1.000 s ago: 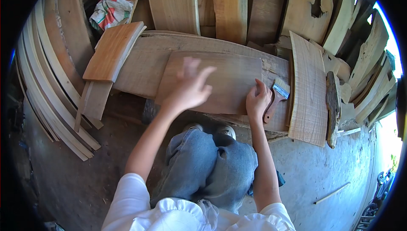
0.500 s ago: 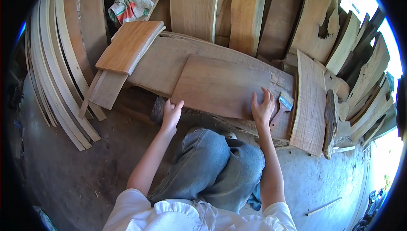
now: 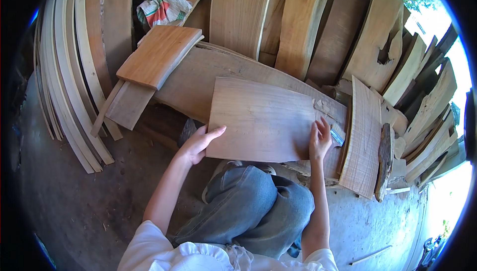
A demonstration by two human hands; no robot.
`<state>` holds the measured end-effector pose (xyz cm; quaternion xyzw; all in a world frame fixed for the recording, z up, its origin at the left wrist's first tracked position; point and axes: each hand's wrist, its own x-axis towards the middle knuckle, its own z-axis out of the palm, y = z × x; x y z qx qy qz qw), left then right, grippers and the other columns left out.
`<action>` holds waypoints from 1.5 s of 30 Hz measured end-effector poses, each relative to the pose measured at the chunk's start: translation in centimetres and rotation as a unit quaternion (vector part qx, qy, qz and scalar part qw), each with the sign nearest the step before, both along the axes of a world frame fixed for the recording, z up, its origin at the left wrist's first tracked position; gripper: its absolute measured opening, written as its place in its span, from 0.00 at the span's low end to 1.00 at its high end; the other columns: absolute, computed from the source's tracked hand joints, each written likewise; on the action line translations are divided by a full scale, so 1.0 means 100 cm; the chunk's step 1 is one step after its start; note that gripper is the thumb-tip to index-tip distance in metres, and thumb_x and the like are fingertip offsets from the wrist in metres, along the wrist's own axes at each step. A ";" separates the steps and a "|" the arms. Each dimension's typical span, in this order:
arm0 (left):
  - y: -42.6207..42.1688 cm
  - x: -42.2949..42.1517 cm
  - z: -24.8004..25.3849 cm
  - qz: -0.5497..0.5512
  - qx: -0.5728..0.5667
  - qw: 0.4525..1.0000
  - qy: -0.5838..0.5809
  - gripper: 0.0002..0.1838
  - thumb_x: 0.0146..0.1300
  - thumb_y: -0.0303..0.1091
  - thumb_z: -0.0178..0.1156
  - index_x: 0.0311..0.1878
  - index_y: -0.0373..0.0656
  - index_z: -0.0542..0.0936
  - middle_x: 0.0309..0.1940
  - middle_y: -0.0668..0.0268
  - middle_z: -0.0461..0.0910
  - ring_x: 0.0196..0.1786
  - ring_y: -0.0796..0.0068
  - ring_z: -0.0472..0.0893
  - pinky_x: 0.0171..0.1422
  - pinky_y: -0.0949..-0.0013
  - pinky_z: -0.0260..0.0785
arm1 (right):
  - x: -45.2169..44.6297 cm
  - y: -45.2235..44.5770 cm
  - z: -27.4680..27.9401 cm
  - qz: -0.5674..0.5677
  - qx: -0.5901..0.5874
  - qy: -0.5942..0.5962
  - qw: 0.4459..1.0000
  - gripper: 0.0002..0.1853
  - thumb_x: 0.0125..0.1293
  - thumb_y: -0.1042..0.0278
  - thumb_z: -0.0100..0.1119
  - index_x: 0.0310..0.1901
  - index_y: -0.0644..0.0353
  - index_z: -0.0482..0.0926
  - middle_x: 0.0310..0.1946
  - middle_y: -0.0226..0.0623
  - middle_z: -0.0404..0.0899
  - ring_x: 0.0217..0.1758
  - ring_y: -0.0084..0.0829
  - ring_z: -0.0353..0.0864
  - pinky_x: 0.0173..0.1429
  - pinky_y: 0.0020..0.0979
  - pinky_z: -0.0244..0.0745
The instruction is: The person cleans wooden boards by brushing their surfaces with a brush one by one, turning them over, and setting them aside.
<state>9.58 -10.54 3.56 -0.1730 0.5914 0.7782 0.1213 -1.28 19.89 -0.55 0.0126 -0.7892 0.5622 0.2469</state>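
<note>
A thin rectangular wooden board [image 3: 263, 122] is tilted up above a long plank [image 3: 191, 79], its near edge raised toward my knees. My left hand [image 3: 198, 143] grips the board's left edge, thumb on top and fingers beneath. At the right edge my right hand [image 3: 320, 141] holds the board, its fingers partly curled there. Just behind my right hand lies a brush [image 3: 338, 138]; its handle is mostly hidden by the hand.
An orange-brown board [image 3: 159, 55] rests on the plank's left end. A pale rough-grained board [image 3: 361, 139] and a bark-edged strip [image 3: 385, 161] lie at the right. Tall slabs [image 3: 238, 12] lean behind. Long thin strips [image 3: 74, 72] stand left. A stick [image 3: 370, 255] is on the floor.
The board has been lifted off the plank at its near side and drawn toward me. My left hand has taken hold of its left edge. The view has shifted slightly, and the brush is now largely covered.
</note>
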 end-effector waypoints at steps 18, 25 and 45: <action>-0.086 -0.029 0.046 0.401 0.073 0.869 0.280 0.21 0.49 0.34 0.63 0.46 0.38 0.71 0.41 0.65 0.73 0.44 0.75 0.74 0.48 0.71 0.69 | 0.016 -0.032 -0.011 -0.018 0.053 0.137 0.989 0.28 0.56 0.73 0.53 0.59 0.61 0.57 0.42 0.43 0.69 0.45 0.34 0.69 0.47 0.33 0.66; -0.167 -0.068 0.011 0.446 0.116 0.841 0.284 0.19 0.54 0.31 0.58 0.50 0.39 0.69 0.48 0.61 0.71 0.51 0.67 0.72 0.48 0.55 0.70 | 0.013 -0.030 -0.013 -0.003 0.079 0.099 0.992 0.30 0.55 0.71 0.54 0.60 0.60 0.57 0.41 0.42 0.69 0.42 0.34 0.69 0.44 0.32 0.66; -0.252 -0.117 -0.028 0.443 -0.063 0.893 0.054 0.27 0.62 0.45 0.50 0.54 0.31 0.62 0.48 0.54 0.69 0.39 0.62 0.78 0.38 0.65 0.79 | 0.014 -0.028 -0.006 0.011 0.042 0.056 0.997 0.26 0.60 0.69 0.50 0.60 0.58 0.57 0.37 0.38 0.72 0.37 0.25 0.72 0.39 0.26 0.70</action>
